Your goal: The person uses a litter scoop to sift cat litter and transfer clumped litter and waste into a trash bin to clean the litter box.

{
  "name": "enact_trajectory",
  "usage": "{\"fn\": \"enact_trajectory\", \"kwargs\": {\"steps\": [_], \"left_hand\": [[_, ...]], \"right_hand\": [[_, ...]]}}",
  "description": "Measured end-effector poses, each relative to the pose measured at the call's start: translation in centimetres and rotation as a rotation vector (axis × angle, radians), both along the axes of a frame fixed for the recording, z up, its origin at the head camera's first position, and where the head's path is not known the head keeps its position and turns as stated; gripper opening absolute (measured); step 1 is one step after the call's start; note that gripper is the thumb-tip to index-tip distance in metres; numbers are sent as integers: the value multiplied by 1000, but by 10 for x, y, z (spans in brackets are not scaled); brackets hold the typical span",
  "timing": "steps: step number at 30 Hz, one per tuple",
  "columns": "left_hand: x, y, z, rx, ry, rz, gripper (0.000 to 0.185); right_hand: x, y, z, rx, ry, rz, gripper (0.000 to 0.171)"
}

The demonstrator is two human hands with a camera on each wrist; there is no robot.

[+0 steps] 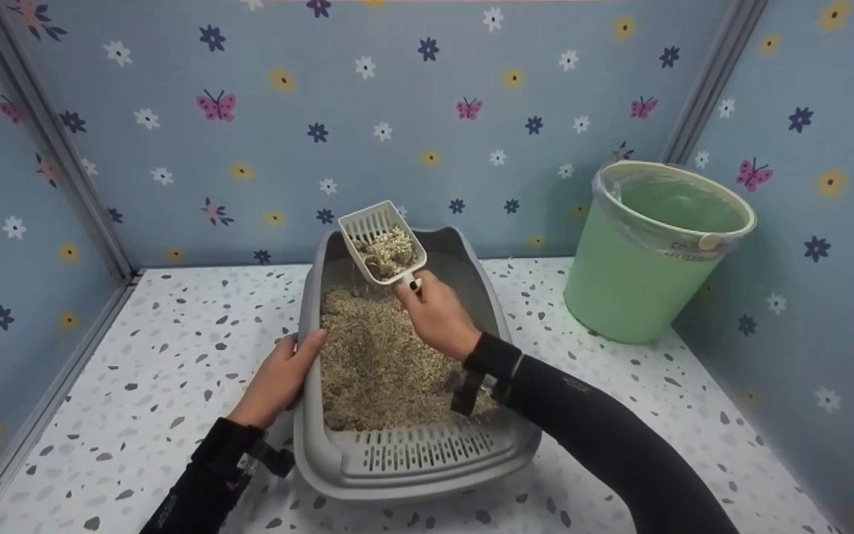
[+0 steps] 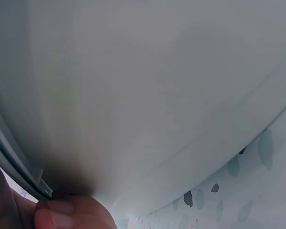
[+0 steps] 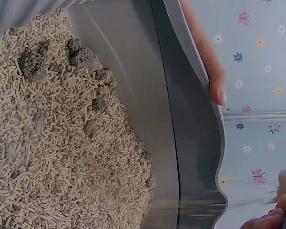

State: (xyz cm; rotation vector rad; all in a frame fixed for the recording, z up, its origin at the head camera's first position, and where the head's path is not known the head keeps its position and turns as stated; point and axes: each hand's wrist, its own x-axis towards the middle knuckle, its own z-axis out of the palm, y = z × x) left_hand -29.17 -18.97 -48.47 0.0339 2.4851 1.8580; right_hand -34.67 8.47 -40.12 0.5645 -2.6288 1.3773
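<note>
While my left hand (image 1: 279, 378) gripped the grey plastic litter tray's (image 1: 412, 463) left rim, my right hand (image 1: 434, 315) held the white slotted scoop (image 1: 382, 241), loaded, above the tray's far end; green lined bucket (image 1: 649, 259) sat right, nearer that hand.

Looks like a staged mock-up of a home pet corner, not a lived-in room: three panel walls (image 1: 412, 133) with flower-and-butterfly wallpaper, metal corner strips (image 1: 709, 81) at 11 and 1 o'clock, terrazzo-pattern floor (image 1: 175, 356). Grey litter tray (image 1: 412, 460) at centre, lined green bin (image 1: 657, 252) at 2 o'clock.
</note>
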Motion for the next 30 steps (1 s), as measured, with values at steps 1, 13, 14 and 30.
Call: {"fn": "enact_trajectory", "kwargs": {"steps": [1,13,14,30], "left_hand": [[0,0,0,1,1,-2,76],[1,0,2,-29,-2,9,80],[2,0,2,-29,-3,13,79],[1,0,1,-67,-10,39,92]], "right_hand": [[0,0,1,5,-5,-4,20],[-2,6,5,222,-124,54,24],[-2,7,6,252,-140,62,24],[3,15,18,850,-330,246,50]]}}
